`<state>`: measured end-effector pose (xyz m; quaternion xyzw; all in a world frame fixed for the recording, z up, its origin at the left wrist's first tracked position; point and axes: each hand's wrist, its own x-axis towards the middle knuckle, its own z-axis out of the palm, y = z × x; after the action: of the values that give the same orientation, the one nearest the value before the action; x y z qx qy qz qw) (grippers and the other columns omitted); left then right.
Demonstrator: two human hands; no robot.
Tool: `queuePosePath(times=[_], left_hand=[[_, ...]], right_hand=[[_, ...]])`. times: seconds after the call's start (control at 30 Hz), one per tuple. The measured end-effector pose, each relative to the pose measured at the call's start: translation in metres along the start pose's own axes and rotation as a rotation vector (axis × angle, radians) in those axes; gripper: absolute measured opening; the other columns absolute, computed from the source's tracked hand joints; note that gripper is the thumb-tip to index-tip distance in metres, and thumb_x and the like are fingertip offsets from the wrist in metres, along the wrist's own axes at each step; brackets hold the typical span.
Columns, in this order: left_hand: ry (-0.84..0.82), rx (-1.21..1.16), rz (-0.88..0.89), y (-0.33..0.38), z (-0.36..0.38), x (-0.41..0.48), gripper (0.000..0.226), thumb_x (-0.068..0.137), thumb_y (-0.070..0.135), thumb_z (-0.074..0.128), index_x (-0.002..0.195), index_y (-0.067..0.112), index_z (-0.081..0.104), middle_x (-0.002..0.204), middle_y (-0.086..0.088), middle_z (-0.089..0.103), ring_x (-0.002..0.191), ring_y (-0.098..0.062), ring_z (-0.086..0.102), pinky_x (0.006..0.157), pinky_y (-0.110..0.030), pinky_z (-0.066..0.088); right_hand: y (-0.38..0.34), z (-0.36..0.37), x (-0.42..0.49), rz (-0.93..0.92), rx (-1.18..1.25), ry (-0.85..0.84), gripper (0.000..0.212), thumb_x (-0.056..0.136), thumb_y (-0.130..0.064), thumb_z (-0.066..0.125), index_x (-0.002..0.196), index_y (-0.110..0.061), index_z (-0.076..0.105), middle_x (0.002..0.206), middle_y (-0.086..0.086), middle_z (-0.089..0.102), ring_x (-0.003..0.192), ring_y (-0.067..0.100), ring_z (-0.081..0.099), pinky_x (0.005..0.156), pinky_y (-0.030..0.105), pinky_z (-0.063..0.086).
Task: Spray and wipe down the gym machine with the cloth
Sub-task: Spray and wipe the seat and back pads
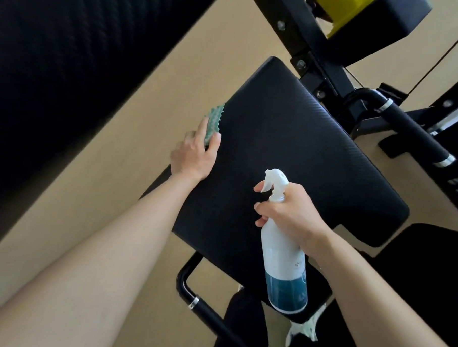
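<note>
At the far left, a large dark ribbed pad (56, 68) filled the upper corner, with tan floor (96, 183) between it and the left hand (193, 156). That hand lay flat on the left edge of the black seat pad (289, 155), its fingers stretched forward and pressing a green cloth (214, 123) against the pad's side; the cloth poked out just beyond the fingertips. To the right of it, above the seat pad's near half, the right hand (291, 212) was closed around the neck of a white spray bottle (284, 257), forefinger on the trigger and nozzle aimed left toward the other hand. The bottle's blue-labelled base hung below this hand. Beyond and right of that hand stood the black frame (324, 64), a foam roller bar (413, 129) and a yellow part (334, 12).
</note>
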<state>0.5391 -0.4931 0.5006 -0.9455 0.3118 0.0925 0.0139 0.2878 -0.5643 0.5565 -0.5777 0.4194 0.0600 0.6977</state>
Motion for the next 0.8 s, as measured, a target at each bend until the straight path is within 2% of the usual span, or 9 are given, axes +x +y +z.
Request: queuePosePath(times=[0.13, 0.27, 0.33, 0.43, 0.53, 0.67, 0.73, 0.8], left_hand=[[-0.03, -0.05, -0.087, -0.049, 0.002, -0.039, 0.064, 0.102, 0.068, 0.013, 0.161, 0.042, 0.016, 0.148, -0.005, 0.051, 0.124, -0.036, 0.057, 0.098, -0.048, 0.046], [-0.067, -0.19, -0.315, -0.089, 0.002, -0.07, 0.062, 0.105, 0.062, 0.011, 0.159, 0.038, 0.029, 0.158, 0.0, 0.045, 0.136, -0.036, 0.048, 0.112, -0.05, 0.036], [-0.053, -0.359, -0.453, -0.103, 0.006, -0.079, 0.061, 0.106, 0.057, 0.016, 0.153, 0.03, 0.044, 0.153, -0.003, 0.049, 0.136, -0.035, 0.048, 0.115, -0.047, 0.036], [-0.037, -0.466, -0.51, -0.109, 0.01, -0.078, 0.052, 0.106, 0.048, 0.022, 0.133, 0.023, 0.058, 0.137, -0.01, 0.056, 0.127, -0.034, 0.052, 0.111, -0.046, 0.04], [-0.054, -0.319, -0.466, -0.092, 0.005, -0.065, 0.053, 0.107, 0.046, 0.017, 0.128, 0.02, 0.058, 0.139, -0.009, 0.059, 0.125, -0.035, 0.054, 0.11, -0.046, 0.04], [-0.067, -0.244, -0.268, -0.047, -0.005, -0.034, 0.053, 0.11, 0.043, 0.015, 0.138, 0.02, 0.054, 0.145, -0.006, 0.057, 0.13, -0.034, 0.054, 0.102, -0.04, 0.038], [-0.035, -0.22, -0.13, -0.037, -0.003, -0.028, 0.051, 0.111, 0.042, 0.017, 0.152, 0.028, 0.044, 0.151, 0.001, 0.053, 0.132, -0.029, 0.053, 0.102, -0.039, 0.038], [-0.039, -0.194, -0.006, -0.05, -0.001, -0.036, 0.05, 0.111, 0.042, 0.02, 0.16, 0.036, 0.028, 0.157, 0.007, 0.046, 0.132, -0.025, 0.053, 0.101, -0.039, 0.041]], right_hand=[[0.0, 0.025, -0.007, -0.027, -0.079, -0.075, 0.025, 0.089, -0.009, 0.069, 0.108, -0.026, 0.066, 0.075, 0.001, 0.069, 0.07, 0.017, 0.079, 0.083, 0.042, 0.06], [0.003, 0.053, -0.012, -0.045, -0.114, -0.13, 0.025, 0.088, -0.011, 0.07, 0.107, -0.028, 0.065, 0.078, 0.004, 0.072, 0.07, 0.017, 0.079, 0.085, 0.05, 0.063], [0.005, 0.063, -0.014, -0.05, -0.115, -0.146, 0.026, 0.088, -0.011, 0.07, 0.106, -0.029, 0.065, 0.078, 0.004, 0.072, 0.069, 0.016, 0.079, 0.084, 0.051, 0.063], [0.01, 0.071, -0.019, -0.058, -0.11, -0.144, 0.027, 0.088, -0.011, 0.069, 0.106, -0.031, 0.065, 0.079, 0.002, 0.072, 0.069, 0.013, 0.078, 0.084, 0.048, 0.062], [0.02, 0.068, -0.024, -0.069, -0.108, -0.074, 0.03, 0.088, -0.011, 0.068, 0.107, -0.034, 0.065, 0.074, 0.001, 0.073, 0.069, 0.011, 0.078, 0.083, 0.048, 0.06], [0.035, 0.057, -0.033, -0.054, -0.082, 0.012, 0.031, 0.088, -0.015, 0.068, 0.105, -0.04, 0.064, 0.062, -0.011, 0.069, 0.072, 0.011, 0.078, 0.08, 0.048, 0.059], [0.04, 0.051, -0.036, -0.06, -0.071, 0.018, 0.031, 0.089, -0.012, 0.067, 0.105, -0.038, 0.065, 0.057, -0.018, 0.063, 0.07, 0.01, 0.078, 0.079, 0.045, 0.057], [0.041, 0.047, -0.038, -0.064, -0.06, 0.009, 0.031, 0.09, -0.008, 0.067, 0.107, -0.034, 0.067, 0.055, -0.017, 0.061, 0.069, 0.01, 0.078, 0.075, 0.039, 0.053]])
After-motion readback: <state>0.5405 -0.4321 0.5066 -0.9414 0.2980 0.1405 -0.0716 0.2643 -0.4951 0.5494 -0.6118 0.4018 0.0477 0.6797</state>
